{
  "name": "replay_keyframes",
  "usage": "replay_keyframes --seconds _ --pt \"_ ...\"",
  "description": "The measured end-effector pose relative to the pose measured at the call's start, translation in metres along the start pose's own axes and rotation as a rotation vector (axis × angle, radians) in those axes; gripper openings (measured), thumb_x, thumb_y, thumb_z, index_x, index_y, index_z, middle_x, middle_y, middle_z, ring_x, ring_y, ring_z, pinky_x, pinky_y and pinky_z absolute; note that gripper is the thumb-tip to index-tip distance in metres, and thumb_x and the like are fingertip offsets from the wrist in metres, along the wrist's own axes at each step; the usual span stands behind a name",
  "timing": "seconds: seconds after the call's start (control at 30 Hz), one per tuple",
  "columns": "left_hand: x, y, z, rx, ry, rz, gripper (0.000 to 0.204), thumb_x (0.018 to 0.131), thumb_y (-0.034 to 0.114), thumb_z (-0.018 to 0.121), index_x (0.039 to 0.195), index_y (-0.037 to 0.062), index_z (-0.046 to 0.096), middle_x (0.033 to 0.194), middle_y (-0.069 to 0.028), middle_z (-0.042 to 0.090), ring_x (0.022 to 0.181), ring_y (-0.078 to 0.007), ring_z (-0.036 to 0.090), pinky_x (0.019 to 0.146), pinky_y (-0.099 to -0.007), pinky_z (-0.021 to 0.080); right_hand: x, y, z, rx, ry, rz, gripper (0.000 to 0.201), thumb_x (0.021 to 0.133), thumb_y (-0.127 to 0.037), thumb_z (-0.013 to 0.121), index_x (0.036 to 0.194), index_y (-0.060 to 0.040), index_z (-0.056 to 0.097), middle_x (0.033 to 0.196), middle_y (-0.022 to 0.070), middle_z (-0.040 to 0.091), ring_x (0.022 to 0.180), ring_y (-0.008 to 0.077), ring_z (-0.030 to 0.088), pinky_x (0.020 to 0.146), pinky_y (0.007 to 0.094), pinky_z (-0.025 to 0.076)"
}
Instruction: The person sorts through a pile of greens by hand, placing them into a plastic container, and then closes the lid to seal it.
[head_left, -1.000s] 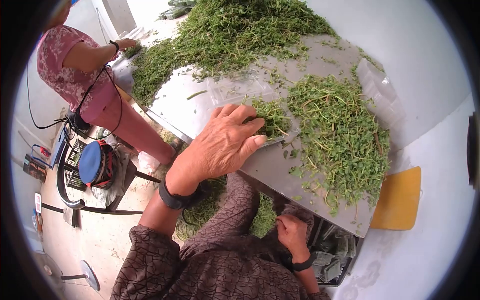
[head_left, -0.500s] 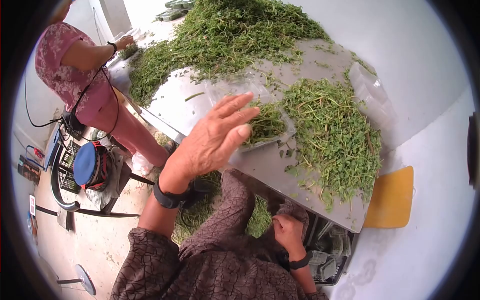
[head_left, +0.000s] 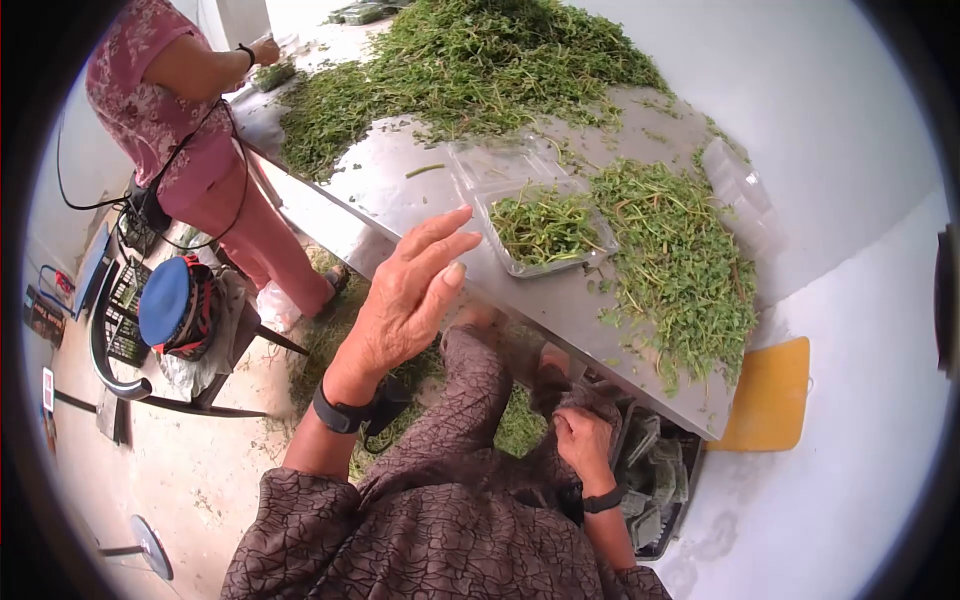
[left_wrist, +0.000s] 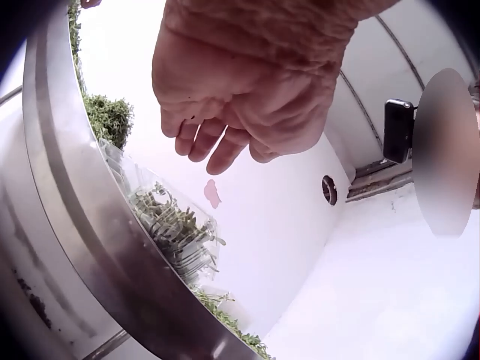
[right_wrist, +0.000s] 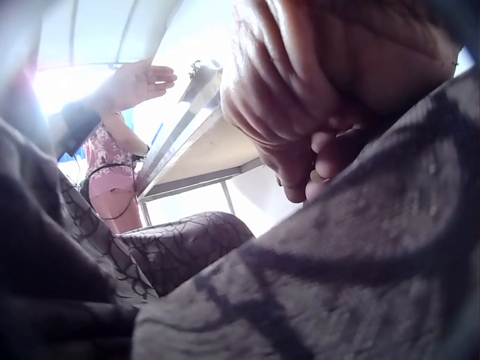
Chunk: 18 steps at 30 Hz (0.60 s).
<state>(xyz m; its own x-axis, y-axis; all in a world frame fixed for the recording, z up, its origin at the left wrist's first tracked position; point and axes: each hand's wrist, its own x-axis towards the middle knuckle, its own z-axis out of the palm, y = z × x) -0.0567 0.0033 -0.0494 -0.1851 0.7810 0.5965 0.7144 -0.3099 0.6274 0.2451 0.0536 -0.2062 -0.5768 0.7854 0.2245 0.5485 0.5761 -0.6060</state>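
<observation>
My left hand [head_left: 408,290] hovers just off the table's near edge, fingers extended and slightly spread, holding nothing; in the left wrist view the hand [left_wrist: 244,97] shows its palm. To its right, a clear plastic box [head_left: 520,268] on the table holds cut green stems [head_left: 545,225], its lid [head_left: 495,165] folded back. In the left wrist view the box's greens [left_wrist: 176,229] show beyond the metal edge. My right hand [head_left: 585,445] rests on my patterned trousers [head_left: 470,400] with curled fingers; in the right wrist view the hand [right_wrist: 322,97] lies against the cloth, its fingertips partly hidden.
A large pile of greens [head_left: 500,70] covers the far table [head_left: 390,165]; a smaller pile [head_left: 680,265] lies right, beside clear empty boxes [head_left: 738,185]. A person in pink [head_left: 175,110] stands left. A yellow board [head_left: 765,395] and a crate of packed boxes [head_left: 655,470] are lower right.
My left hand has lifted away from the box and moved left, its fingers straightening; the greens in the box are now uncovered. My right hand has stayed on the trousers.
</observation>
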Motion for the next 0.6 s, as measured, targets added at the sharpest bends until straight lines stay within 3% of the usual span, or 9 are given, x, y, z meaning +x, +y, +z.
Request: replay_keyframes --seconds 0.2,0.27,0.3,0.4,0.5,0.6 --pt "-0.017 0.012 0.004 -0.005 -0.041 0.010 0.028 0.092 0.013 0.053 0.113 -0.0008 0.063 0.124 -0.0172 0.060 0.114 -0.0302 0.057 0.097 -0.0383 0.043 -0.007 -0.010 -0.009 0.032 0.048 0.049 0.008 0.077 -0.006 0.065 0.084 -0.0050 0.067 0.079 0.0137 0.066 0.073 0.0334 0.065 0.065 0.0398 0.051" --pt "-0.023 0.019 0.005 -0.049 -0.093 -0.009 0.026 0.091 0.013 0.054 0.111 -0.0009 0.064 0.119 -0.0173 0.063 0.108 -0.0299 0.060 0.094 -0.0376 0.045 -0.008 -0.025 -0.026 0.149 -0.078 0.089 0.007 0.078 -0.005 0.064 0.085 -0.0036 0.066 0.077 0.0137 0.065 0.071 0.0335 0.064 0.064 0.0386 0.051" --pt "-0.027 0.020 0.008 -0.084 -0.118 0.004 0.026 0.091 0.013 0.054 0.111 -0.0009 0.064 0.119 -0.0173 0.063 0.108 -0.0299 0.060 0.094 -0.0376 0.045 -0.009 -0.031 -0.036 0.133 -0.057 0.126 0.007 0.078 -0.005 0.064 0.085 -0.0036 0.066 0.077 0.0137 0.065 0.071 0.0335 0.064 0.064 0.0386 0.051" --pt "-0.035 0.019 0.019 -0.204 -0.130 -0.007 0.022 0.083 0.004 0.059 0.103 -0.0003 0.066 0.109 -0.0149 0.066 0.100 -0.0319 0.064 0.086 -0.0367 0.051 -0.004 -0.054 -0.070 0.112 -0.062 0.027 0.009 0.079 -0.002 0.064 0.088 -0.0001 0.067 0.083 0.0148 0.067 0.071 0.0311 0.065 0.064 0.0358 0.052" --pt "-0.044 0.019 0.030 -0.281 -0.231 0.025 0.021 0.082 0.001 0.061 0.102 -0.0003 0.065 0.100 -0.0159 0.068 0.094 -0.0321 0.065 0.084 -0.0379 0.051 0.004 -0.077 -0.108 0.046 0.082 -0.144 0.011 0.076 0.002 0.066 0.087 0.0007 0.066 0.083 0.0148 0.067 0.071 0.0295 0.065 0.062 0.0342 0.052" --pt "-0.048 0.024 0.040 -0.348 -0.294 0.055 0.019 0.081 -0.002 0.062 0.099 -0.0004 0.065 0.099 -0.0155 0.068 0.093 -0.0317 0.065 0.083 -0.0380 0.052 0.011 -0.091 -0.144 -0.101 0.215 -0.076 0.011 0.075 -0.001 0.068 0.086 -0.0014 0.067 0.084 0.0126 0.067 0.073 0.0304 0.065 0.063 0.0364 0.052"
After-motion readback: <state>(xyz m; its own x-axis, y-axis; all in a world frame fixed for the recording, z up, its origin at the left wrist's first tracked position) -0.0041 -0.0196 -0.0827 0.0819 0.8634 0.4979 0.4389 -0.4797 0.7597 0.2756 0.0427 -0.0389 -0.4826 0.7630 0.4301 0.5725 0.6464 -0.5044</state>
